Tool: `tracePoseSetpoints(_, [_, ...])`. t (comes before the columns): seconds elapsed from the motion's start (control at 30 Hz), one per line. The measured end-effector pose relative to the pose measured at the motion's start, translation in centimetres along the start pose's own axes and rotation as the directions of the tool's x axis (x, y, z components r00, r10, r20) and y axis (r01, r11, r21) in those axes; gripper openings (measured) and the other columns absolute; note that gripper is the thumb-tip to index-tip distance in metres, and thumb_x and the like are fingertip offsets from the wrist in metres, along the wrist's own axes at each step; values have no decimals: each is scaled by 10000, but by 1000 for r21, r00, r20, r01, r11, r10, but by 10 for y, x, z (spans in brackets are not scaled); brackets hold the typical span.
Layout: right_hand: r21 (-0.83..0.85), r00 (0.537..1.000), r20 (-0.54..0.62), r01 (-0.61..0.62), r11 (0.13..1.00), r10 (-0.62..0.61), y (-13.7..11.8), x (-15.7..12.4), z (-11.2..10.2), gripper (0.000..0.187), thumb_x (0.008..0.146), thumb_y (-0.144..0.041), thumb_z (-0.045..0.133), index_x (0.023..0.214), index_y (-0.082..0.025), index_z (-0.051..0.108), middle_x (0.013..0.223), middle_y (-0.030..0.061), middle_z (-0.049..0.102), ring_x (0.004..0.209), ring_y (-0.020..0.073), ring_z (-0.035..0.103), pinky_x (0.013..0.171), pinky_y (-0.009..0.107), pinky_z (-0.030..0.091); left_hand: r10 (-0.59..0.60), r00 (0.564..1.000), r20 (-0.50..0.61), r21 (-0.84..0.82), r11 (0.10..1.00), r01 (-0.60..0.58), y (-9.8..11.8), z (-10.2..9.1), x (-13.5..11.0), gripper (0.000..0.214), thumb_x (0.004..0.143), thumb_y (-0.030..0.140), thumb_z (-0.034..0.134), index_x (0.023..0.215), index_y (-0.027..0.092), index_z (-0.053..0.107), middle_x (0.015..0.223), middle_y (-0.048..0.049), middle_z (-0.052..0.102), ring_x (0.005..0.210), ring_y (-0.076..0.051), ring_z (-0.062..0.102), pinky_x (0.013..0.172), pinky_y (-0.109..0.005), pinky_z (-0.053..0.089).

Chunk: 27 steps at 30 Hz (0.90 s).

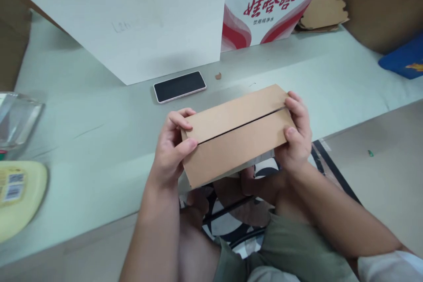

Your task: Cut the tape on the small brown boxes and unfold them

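Note:
A brown cardboard box is held up over the front edge of the table, tilted toward me. Two of its flaps meet along a narrow dark seam across the face I see. My left hand grips the left end, its thumb on the lower flap and a finger over the upper one. At the other end, my right hand is closed on the box, thumb near the lower flap's corner and fingers around the far side. The underside of the box is hidden.
Behind the box a phone lies on the pale green table. A white carton and a red-and-white carton stand at the back. Leftward are a yellow container and clear plastic packaging; a blue object is right.

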State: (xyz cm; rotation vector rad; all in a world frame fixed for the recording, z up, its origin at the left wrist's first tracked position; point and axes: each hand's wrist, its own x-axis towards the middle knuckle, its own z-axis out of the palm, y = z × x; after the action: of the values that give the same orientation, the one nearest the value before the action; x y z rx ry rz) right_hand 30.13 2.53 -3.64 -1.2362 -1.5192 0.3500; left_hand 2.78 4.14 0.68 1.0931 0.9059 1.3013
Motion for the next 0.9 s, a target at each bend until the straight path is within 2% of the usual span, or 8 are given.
tracePoseSetpoints(0.1, [37,997,-63,44,998,-42,4,0,0,500,986,-573,392,1387,-343,583,1542,66,508,1538,357,407,1265,658,329,-1,1000,1,46,999,0,1,0,-2,250,653,277,796,839,255,632,1174,-36,618,1072,-252,611,860,-371,545])
tracePoseSetpoints(0.23, [70,995,-82,60,996,-54,8,1,2,473,978,-567,423,1359,-351,599,1515,62,529,1507,344,450,1248,642,363,68,996,63,159,984,-77,3,0,-3,110,768,326,716,862,271,737,1199,-59,633,1284,-309,540,1034,-437,502])
tracePoseSetpoints(0.37, [53,995,-62,76,996,-72,8,2,1,457,996,-548,411,1371,-359,591,1499,69,533,1526,340,426,1249,632,359,139,977,162,243,954,-176,3,-4,-2,268,794,533,783,795,266,760,1244,-97,630,1357,-366,487,1077,-504,488])
tracePoseSetpoints(0.47, [68,999,-39,35,997,-33,6,1,2,488,998,-566,396,1413,-357,544,1524,80,515,1510,338,446,1238,621,378,153,974,168,266,944,-195,2,-5,-1,220,761,476,839,787,270,766,1209,-97,643,1340,-365,506,1093,-525,472])
tracePoseSetpoints(0.6, [118,999,-42,-3,993,8,8,-1,8,705,954,-739,274,1531,-347,372,1509,123,510,1412,344,537,1130,588,496,148,983,105,246,954,-170,3,-5,-1,170,766,424,822,787,263,771,1185,-88,657,1322,-366,533,1114,-548,456])
tracePoseSetpoints(0.73, [133,997,-43,-52,990,58,17,-1,11,768,932,-799,222,1489,-308,422,1447,136,557,1335,324,595,1062,543,542,112,994,10,206,972,-112,3,-15,1,185,719,420,847,774,260,770,1207,-63,692,1339,-371,546,1096,-523,483])
tracePoseSetpoints(0.83, [156,975,-4,-219,963,223,23,0,9,734,925,-800,361,1434,-291,506,1486,131,584,1330,313,612,1077,540,534,102,988,-113,65,993,-95,2,-32,3,184,742,433,824,815,269,781,1159,-18,744,1155,-300,653,949,-434,555])
tracePoseSetpoints(0.9, [165,928,95,-371,914,359,23,0,8,716,940,-795,368,1367,-265,591,1457,137,641,1298,310,645,1091,557,526,97,980,-176,-45,993,-106,-1,-42,4,167,805,438,777,867,283,792,1056,18,775,943,-214,690,798,-357,567])
